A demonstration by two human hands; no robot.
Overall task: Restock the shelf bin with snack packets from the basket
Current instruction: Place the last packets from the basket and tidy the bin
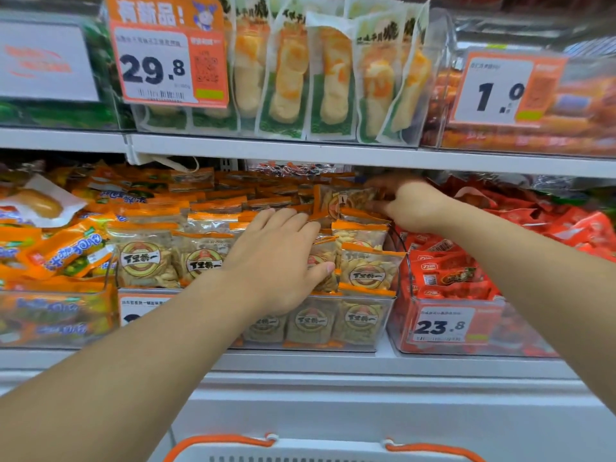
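Observation:
A clear shelf bin (383,315) on the middle shelf is piled with orange-topped snack packets (146,258) showing pale nuts. My left hand (276,258) lies flat on the packets at the bin's front, fingers straight, thumb against one packet. Further back, at the bin's right side, my right hand (410,205) pinches one such packet (346,201) by its end, just under the upper shelf. At the bottom edge shows the rim of the white basket (320,450) with orange handles; its contents are hidden.
A bin of orange and blue packets (60,248) stands on the left, one of red packets (446,271) on the right with a 23.8 tag (441,325). The upper shelf (333,151) holds tall pouches in a clear bin.

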